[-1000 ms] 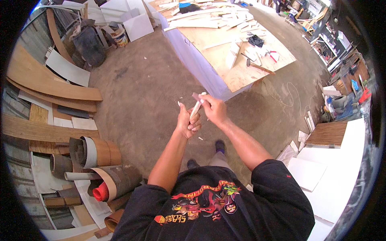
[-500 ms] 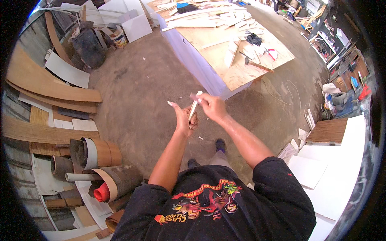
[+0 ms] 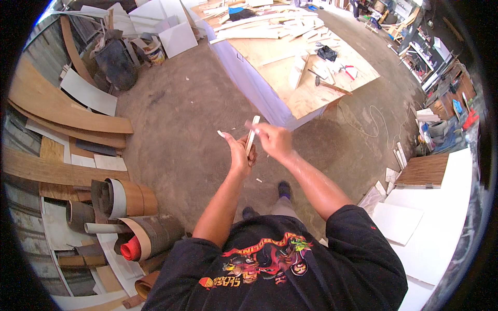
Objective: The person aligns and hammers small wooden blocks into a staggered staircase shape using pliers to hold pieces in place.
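My left hand (image 3: 241, 154) grips a short, pale strip of wood (image 3: 252, 132) in front of my body, fingers wrapped round its lower part and thumb raised off it. The strip tilts slightly, its upper end free of the left hand. Beside that upper end, my right hand (image 3: 276, 141) is closed in a pinch on a small flat reddish-brown piece (image 3: 249, 125), which looks like folded sandpaper. That piece lies against the strip or just over it; I cannot tell which. Both hands are above the floor, short of the workbench (image 3: 306, 107).
On the bench lie many wood strips (image 3: 275, 20), a hammer (image 3: 332, 85), red-handled pliers (image 3: 348, 71) and a black plastic bag (image 3: 327, 53). Rolled sheets (image 3: 140, 198) and curved boards (image 3: 78, 116) line the left. White panels (image 3: 436, 207) stand at the right.
My right hand has turned slightly and shifted a little along the strip with the small piece, baring more of the wood. The left hand keeps its grip, almost unmoved.
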